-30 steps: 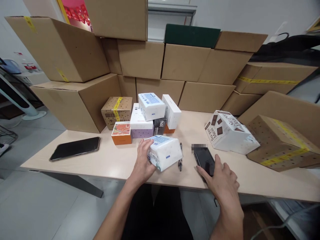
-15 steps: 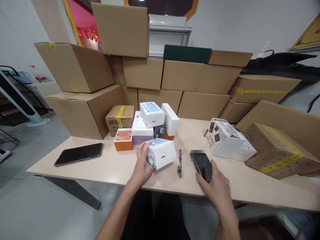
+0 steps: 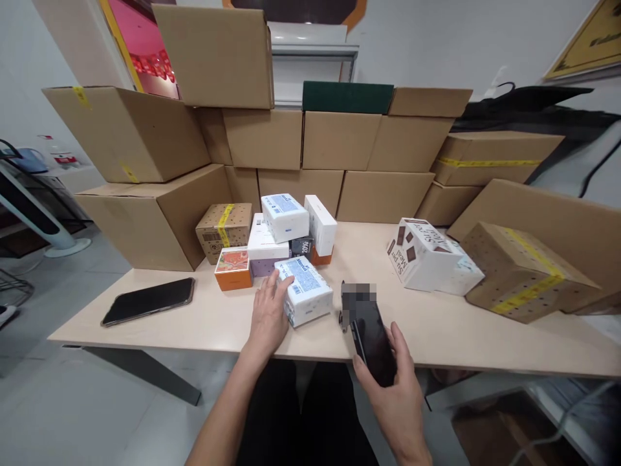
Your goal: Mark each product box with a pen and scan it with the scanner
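My left hand lies at the left end of a white and blue tissue pack, its thumb against the top edge and its fingers stretched out beside it. The pack rests flat on the table. In my right hand is a black phone-like device, its dark face up, held by the edges over the table's front edge. Its far end is blurred out by pixels. A pen lies between pack and device, partly hidden by the device.
Behind the pack stand a second tissue pack, an orange box and a white box. A large black phone lies at left. A Super Meal box and a taped carton stand at right. Stacked cartons wall the back.
The tissue pack has tipped down flat, and my left hand's fingers have straightened beside it. My right hand has brought the device left and nearer, over part of the pen. The view has shifted slightly.
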Demonstrator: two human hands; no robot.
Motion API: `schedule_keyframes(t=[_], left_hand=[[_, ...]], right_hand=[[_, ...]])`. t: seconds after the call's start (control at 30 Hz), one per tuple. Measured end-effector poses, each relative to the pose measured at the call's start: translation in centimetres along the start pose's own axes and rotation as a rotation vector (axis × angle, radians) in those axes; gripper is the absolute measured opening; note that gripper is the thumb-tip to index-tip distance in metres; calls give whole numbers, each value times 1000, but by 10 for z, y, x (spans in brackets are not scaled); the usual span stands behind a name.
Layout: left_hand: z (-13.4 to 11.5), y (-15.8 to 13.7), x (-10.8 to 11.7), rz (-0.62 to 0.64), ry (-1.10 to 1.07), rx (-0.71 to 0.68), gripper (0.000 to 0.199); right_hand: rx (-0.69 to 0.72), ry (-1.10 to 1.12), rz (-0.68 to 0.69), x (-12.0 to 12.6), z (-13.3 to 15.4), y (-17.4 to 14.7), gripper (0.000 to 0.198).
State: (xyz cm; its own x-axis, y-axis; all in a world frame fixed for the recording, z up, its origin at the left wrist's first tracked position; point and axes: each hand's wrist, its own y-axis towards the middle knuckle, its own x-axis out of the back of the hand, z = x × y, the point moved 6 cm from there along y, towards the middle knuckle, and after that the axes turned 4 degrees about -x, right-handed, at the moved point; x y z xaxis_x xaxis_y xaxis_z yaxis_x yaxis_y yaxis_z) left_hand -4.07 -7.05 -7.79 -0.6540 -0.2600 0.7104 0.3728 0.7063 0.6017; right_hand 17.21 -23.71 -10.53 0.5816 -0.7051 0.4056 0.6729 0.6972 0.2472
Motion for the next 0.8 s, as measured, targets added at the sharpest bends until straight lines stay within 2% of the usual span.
schedule_keyframes(t=[0.13, 0.2, 0.27, 0.33, 0.4, 0.43, 0.47, 0.53, 0.57, 0.67, 0.8], left_hand=[[3, -1, 3, 75, -28, -4, 74], [5, -4, 7, 71, -68, 0, 76], [3, -11, 17, -29, -122, 16, 72], [-5, -28, 32, -218, -212, 67, 58], [-17, -53, 41, -381, -388, 184, 38], [-24, -66, 39, -401, -531, 269, 29], [-32, -77, 32, -365, -705, 363, 25], [-57, -94, 8, -140, -1070, 501, 29], [-67, -100, -1, -92, -1216, 561, 33], [-89, -104, -14, -43, -1523, 664, 37], [-99, -94, -13, -33, -1720, 717, 34]], right_hand=[[46, 22, -25, -6, 1, -24, 80], [93, 8, -57, -7, 5, -34, 78], [153, -5, -82, -9, 10, -43, 77], [208, 0, -88, -11, 12, -52, 78], [237, 23, -80, -14, 11, -61, 80], [246, 40, -76, -15, 9, -65, 80], [255, 58, -73, -17, 8, -69, 80], [268, 82, -69, -20, 7, -76, 81], [278, 86, -75, -21, 7, -79, 82], [311, 78, -108, -25, 11, -85, 82], [333, 62, -129, -30, 17, -84, 81]])
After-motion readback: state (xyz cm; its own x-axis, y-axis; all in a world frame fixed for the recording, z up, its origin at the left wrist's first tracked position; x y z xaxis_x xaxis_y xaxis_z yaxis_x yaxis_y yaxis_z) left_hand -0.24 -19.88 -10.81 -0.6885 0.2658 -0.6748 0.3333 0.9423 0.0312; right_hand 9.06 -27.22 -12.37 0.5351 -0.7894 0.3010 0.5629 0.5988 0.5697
